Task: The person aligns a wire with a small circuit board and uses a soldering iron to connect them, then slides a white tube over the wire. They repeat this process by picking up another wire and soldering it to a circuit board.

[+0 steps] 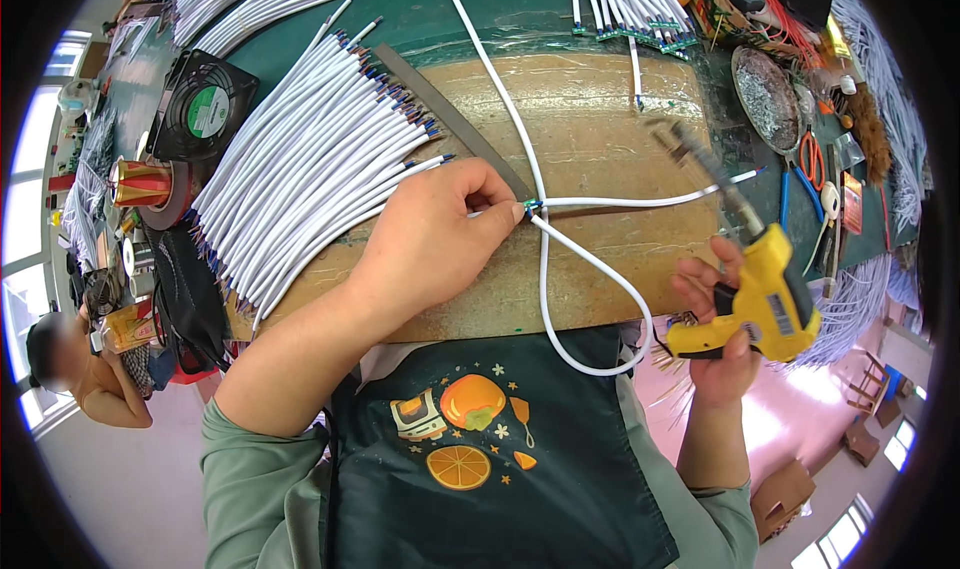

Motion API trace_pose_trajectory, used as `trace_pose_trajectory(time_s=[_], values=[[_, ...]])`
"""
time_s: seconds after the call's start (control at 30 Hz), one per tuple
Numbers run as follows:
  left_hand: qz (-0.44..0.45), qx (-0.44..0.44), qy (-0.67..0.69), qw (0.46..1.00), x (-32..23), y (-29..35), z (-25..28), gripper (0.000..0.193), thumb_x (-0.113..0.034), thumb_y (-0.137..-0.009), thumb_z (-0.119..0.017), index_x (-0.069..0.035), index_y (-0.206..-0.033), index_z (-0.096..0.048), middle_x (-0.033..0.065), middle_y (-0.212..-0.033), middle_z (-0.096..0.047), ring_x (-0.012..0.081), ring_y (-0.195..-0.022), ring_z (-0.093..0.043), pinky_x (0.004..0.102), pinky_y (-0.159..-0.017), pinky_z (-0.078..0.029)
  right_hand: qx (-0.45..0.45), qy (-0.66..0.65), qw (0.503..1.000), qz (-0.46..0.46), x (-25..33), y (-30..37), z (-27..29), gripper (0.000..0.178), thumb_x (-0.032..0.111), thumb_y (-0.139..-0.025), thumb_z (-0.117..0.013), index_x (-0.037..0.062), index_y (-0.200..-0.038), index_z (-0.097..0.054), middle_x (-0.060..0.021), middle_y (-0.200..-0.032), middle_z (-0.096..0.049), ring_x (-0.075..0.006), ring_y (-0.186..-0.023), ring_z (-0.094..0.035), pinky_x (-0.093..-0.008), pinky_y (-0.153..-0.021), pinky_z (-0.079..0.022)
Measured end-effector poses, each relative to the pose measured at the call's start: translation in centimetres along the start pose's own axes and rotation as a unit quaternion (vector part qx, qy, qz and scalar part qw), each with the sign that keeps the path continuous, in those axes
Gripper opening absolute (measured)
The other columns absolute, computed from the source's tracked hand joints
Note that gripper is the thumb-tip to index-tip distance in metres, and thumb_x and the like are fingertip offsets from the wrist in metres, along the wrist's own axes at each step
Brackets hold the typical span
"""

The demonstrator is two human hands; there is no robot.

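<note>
Over the brown board (620,279), my left hand (435,231) pinches a half-hidden green circuit piece (532,208); my right hand (724,371) grips a yellow soldering gun (778,304), tip blurred.

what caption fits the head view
Left hand pinching a small green board amid white cables; right hand holding a yellow gun-shaped tool.
</note>
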State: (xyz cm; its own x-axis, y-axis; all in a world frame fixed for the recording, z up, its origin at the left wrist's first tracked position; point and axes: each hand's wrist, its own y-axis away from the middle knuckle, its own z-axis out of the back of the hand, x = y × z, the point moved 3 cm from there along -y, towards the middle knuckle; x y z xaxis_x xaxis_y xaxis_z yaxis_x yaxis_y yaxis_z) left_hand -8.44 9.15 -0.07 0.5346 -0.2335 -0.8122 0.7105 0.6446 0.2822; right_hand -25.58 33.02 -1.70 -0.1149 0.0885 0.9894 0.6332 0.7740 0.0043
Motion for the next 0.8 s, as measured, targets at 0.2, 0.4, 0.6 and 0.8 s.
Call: trace_pose_trajectory(time_s=[0.2,0.4,0.6,0.8], values=[[-0.008,-0.011,-0.005,1.000,0.1,0.1,0.1,0.012,-0.012,-0.081,-0.066,0.000,-0.082,-0.063,0.0015,-0.067,-0.059,0.0070,-0.061,-0.051,0.0240,-0.056,-0.043,0.102,-0.278,0.953,-0.068,2.3,-1.2,-5.6,0.074,0.049,-0.083,-0.062,0.0064,-0.137,-0.033,-0.0238,-0.141,-0.031,-0.0413,-0.121,-0.046,-0.0496,-0.097,-0.045],[0.031,0.003,0.020,0.999,-0.1,0.2,-0.4,0.011,-0.011,-0.081,-0.066,-0.001,-0.082,-0.063,0.0012,-0.068,-0.059,0.0068,-0.062,-0.052,0.0236,-0.057,-0.043,0.041,-0.230,0.964,-0.125,-2.8,-2.1,-5.8,0.077,0.040,-0.081,-0.065,0.0033,-0.139,-0.030,-0.0225,-0.142,-0.031,-0.0416,-0.126,-0.040,-0.0504,-0.104,-0.035],[-0.004,-0.007,-0.012,1.000,0.0,0.1,-0.1,0.011,-0.011,-0.081,-0.066,-0.001,-0.082,-0.063,0.0011,-0.068,-0.059,0.0069,-0.062,-0.052,0.0237,-0.058,-0.043,0.064,-0.208,0.971,-0.096,-1.6,-2.7,-6.9,0.082,0.041,-0.078,-0.069,0.0022,-0.139,-0.030,-0.0212,-0.138,-0.038,-0.0385,-0.124,-0.044,-0.0491,-0.103,-0.037],[0.049,0.011,0.034,0.998,0.3,0.0,-0.2,0.012,-0.011,-0.080,-0.067,0.000,-0.081,-0.063,0.0008,-0.069,-0.059,0.0067,-0.063,-0.052,0.0234,-0.058,-0.043,0.109,-0.229,0.962,-0.097,-2.3,-2.8,-7.9,0.073,0.036,-0.082,-0.069,0.0014,-0.136,-0.035,-0.0203,-0.135,-0.043,-0.0359,-0.122,-0.046,-0.0487,-0.103,-0.037]])
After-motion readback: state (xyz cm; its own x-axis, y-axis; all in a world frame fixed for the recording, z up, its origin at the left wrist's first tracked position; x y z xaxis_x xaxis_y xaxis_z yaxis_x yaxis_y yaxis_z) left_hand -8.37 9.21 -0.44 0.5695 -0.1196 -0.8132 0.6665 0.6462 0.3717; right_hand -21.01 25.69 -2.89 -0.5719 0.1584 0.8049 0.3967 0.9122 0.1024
